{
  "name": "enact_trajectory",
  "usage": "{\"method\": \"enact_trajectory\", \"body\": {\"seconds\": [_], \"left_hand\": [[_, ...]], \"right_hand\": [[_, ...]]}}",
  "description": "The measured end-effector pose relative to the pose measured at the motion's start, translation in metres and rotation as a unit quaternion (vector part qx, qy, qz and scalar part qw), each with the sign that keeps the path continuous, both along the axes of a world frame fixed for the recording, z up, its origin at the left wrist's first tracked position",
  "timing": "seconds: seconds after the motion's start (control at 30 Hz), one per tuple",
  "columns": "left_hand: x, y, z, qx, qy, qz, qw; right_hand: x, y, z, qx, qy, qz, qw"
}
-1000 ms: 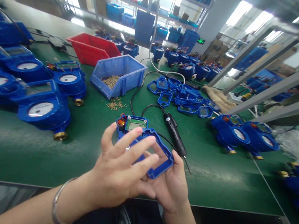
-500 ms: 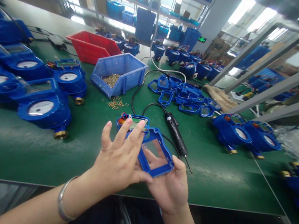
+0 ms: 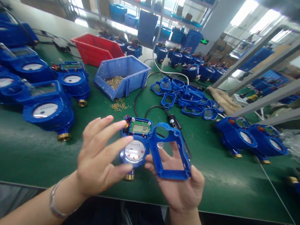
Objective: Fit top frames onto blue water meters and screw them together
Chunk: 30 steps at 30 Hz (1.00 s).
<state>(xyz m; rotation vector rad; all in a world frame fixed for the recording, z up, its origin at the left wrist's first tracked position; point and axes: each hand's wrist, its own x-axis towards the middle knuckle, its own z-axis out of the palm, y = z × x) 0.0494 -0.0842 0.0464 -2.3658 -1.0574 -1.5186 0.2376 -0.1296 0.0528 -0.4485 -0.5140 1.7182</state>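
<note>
My right hand [image 3: 178, 192] grips a blue plastic meter cover [image 3: 162, 173] by its lower edge, tilted up so that its clear window faces me. My left hand [image 3: 101, 153] is open, fingers spread, beside a blue water meter [image 3: 135, 150] and holding nothing. That meter lies on the bench without a cover on its top; its small digital display, green circuit board and round white dial show, and a brass fitting points toward me. Behind the cover lies a black electric screwdriver [image 3: 176, 123], partly hidden.
A blue bin [image 3: 134, 79] holds brass screws, with loose screws [image 3: 119, 105] spilled before it. A red bin [image 3: 96, 50] stands behind. Several blue covers [image 3: 190, 98] are piled at centre right. Assembled meters [image 3: 45, 110] stand left; others [image 3: 238, 136] sit right, near metal posts.
My left hand has come off the cover and moved left. My right hand has carried the cover slightly right, uncovering the meter's display and dial.
</note>
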Motion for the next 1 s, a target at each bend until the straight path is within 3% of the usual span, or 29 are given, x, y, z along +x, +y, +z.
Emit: {"method": "enact_trajectory", "body": {"seconds": [0.07, 0.17, 0.23, 0.3, 0.37, 0.43, 0.6, 0.67, 0.73, 0.83, 0.9, 1.0], "left_hand": [[-0.009, 0.017, -0.001, -0.032, -0.065, 0.032, 0.997], [-0.014, 0.046, -0.017, -0.220, -0.107, 0.060, 0.968], [-0.012, 0.061, -0.033, -0.373, -0.160, 0.013, 0.914], [-0.009, 0.069, -0.047, -0.474, -0.228, -0.057, 0.849], [-0.006, 0.069, -0.057, -0.508, -0.276, -0.098, 0.810], [-0.005, 0.065, -0.062, -0.508, -0.294, -0.102, 0.803], [-0.010, 0.050, -0.060, -0.503, -0.268, -0.104, 0.815], [-0.012, 0.044, -0.056, -0.488, -0.244, -0.090, 0.833], [-0.013, 0.040, -0.050, -0.419, -0.215, -0.037, 0.881], [-0.013, 0.036, -0.040, -0.241, -0.155, 0.029, 0.958], [-0.011, 0.038, -0.036, -0.161, -0.116, 0.022, 0.980], [-0.009, 0.042, -0.037, -0.119, -0.077, 0.006, 0.990]], "right_hand": [[0.008, 0.004, 0.001, 0.031, -0.023, -0.036, 0.999], [0.016, 0.012, 0.002, 0.039, -0.055, -0.045, 0.997], [0.015, 0.016, 0.002, 0.031, -0.070, -0.046, 0.996], [0.011, 0.020, 0.001, 0.022, -0.084, -0.050, 0.995], [0.004, 0.023, -0.002, 0.019, -0.090, -0.056, 0.994], [-0.002, 0.024, -0.006, 0.025, -0.093, -0.061, 0.993], [-0.008, 0.023, -0.011, 0.059, -0.111, -0.052, 0.991], [-0.007, 0.019, -0.011, 0.060, -0.122, -0.048, 0.990], [-0.006, 0.015, -0.012, 0.049, -0.135, -0.048, 0.989], [-0.006, 0.012, -0.012, 0.040, -0.149, -0.052, 0.987], [-0.006, 0.011, -0.013, 0.040, -0.155, -0.052, 0.986], [-0.006, 0.012, -0.014, 0.042, -0.157, -0.048, 0.985]]}}
